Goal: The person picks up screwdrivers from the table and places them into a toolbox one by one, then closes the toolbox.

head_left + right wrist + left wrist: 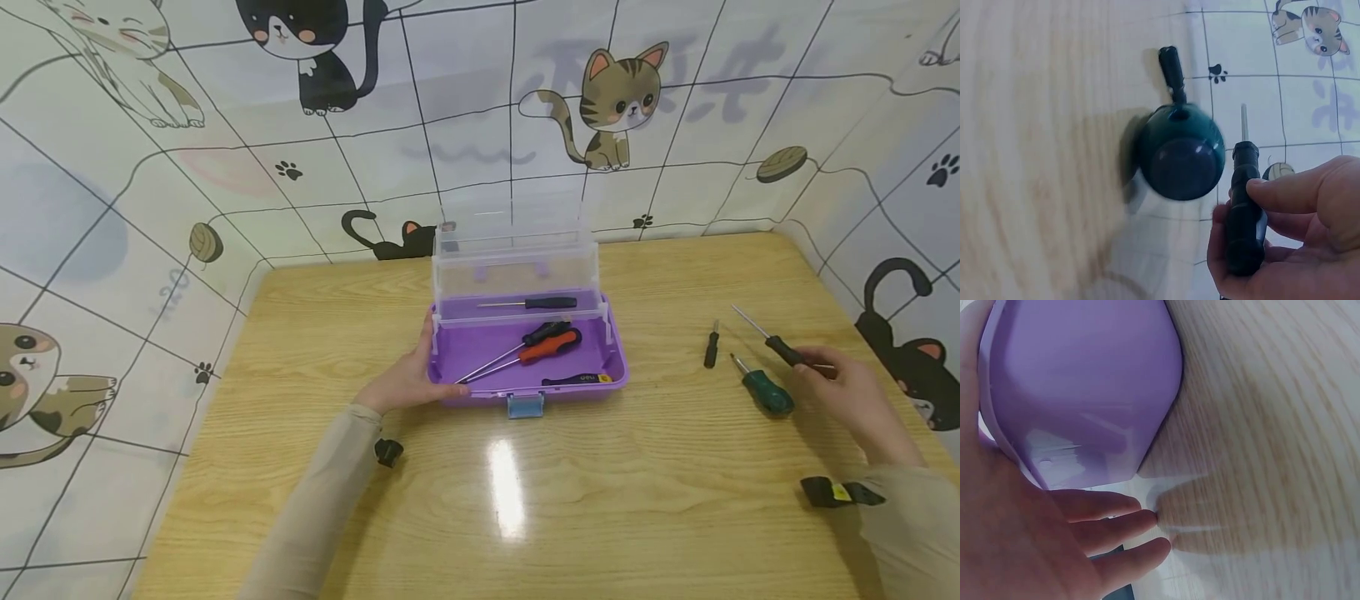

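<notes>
A purple toolbox [618, 371] with a raised clear lid [517, 279] stands mid-table. My left hand [401, 379] rests against its left end, thumb along the front rim and other fingers extended along the side; in the left wrist view those fingers [1113, 537] look straight. Inside lie a red-handled screwdriver [551, 346], a black-handled screwdriver [546, 333] and other dark-handled tools. At the right, my right hand [843, 392] grips a black screwdriver [783, 350] by its handle, shaft pointing away. A thick green screwdriver [768, 394] lies close beside it.
A small black screwdriver [711, 348] lies left of the green one. A blue latch [525, 406] hangs at the toolbox's front. The wooden table [637, 517] meets walls with cat drawings at the back and sides.
</notes>
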`<state>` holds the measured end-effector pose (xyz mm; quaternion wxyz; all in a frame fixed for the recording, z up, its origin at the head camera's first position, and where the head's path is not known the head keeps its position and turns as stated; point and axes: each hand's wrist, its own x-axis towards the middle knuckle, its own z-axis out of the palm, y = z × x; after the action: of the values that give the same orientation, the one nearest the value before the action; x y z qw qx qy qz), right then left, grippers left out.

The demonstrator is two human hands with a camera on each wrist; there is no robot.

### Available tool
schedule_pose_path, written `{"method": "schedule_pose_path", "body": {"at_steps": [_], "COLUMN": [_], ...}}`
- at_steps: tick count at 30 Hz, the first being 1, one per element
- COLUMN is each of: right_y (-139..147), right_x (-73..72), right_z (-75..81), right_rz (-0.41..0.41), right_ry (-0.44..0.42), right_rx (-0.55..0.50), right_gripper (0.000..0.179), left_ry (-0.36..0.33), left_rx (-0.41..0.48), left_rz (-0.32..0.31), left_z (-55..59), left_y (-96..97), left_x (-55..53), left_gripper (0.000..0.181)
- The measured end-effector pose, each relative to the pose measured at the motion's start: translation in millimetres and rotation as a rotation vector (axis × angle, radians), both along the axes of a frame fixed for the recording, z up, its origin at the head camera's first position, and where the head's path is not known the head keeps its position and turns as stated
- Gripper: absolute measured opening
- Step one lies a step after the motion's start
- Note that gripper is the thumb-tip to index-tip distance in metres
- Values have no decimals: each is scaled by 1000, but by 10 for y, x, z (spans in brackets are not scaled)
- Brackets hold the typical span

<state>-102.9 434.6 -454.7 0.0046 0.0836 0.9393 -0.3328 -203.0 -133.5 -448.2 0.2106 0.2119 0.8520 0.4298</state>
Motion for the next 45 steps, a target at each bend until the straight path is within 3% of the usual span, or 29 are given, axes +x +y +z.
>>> {"method": "schedule_pose_path", "body": {"at_steps": [8,19,26,45], "right_y": [-131,-269,-329,-498], "right_x": [-48,-95,-127,-186], "right_z": [67,134,117,162], "right_rz": [-35,-9,40,36], "right_ry": [19,13,109,81], "right_rx": [-12,-20,-68,-93], "right_gripper": [43,50,42,45], "left_ry": [8,-2,-7,-5], "left_rx": [13,-3,-3,19], "left_rz": [-1,22,32,22], "left_z": [8,-35,-27,-28], "left_y": [7,-7,-5,-1], "left_x": [8,-13,1,-5], "left_gripper": [136,138,138,138]}}
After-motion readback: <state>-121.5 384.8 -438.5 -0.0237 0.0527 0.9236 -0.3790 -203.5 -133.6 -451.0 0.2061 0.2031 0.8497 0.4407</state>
